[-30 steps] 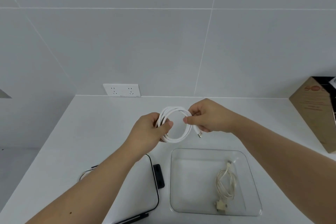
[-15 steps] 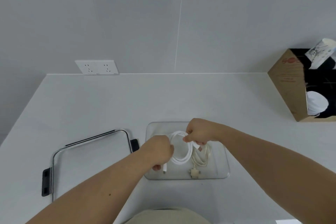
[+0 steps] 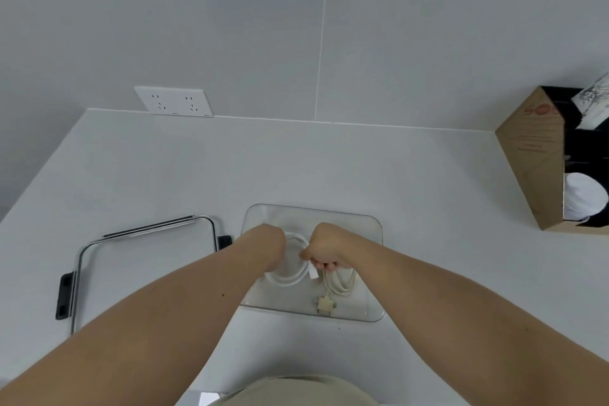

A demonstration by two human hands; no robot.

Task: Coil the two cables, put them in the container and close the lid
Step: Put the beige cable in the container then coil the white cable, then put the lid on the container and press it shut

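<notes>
Hands: left hand [image 3: 268, 249] and right hand [image 3: 324, 249] grip white cable [image 3: 290, 278], neatly looped, inside clear container [image 3: 374, 273].

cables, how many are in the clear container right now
2. A white cable coiled between both hands on the container's left side, and a cream cable with its adapter lying on the right. None looks hidden.

We are seeing two bare forearms with no sleeves, watch or rings showing. The left hand [image 3: 268, 249] and right hand [image 3: 326, 249] are showing only their backs and knuckles. A small dark mole is sitting on the left forearm. At the bottom edge, a beige garment [image 3: 296, 391] is covering the torso.
</notes>
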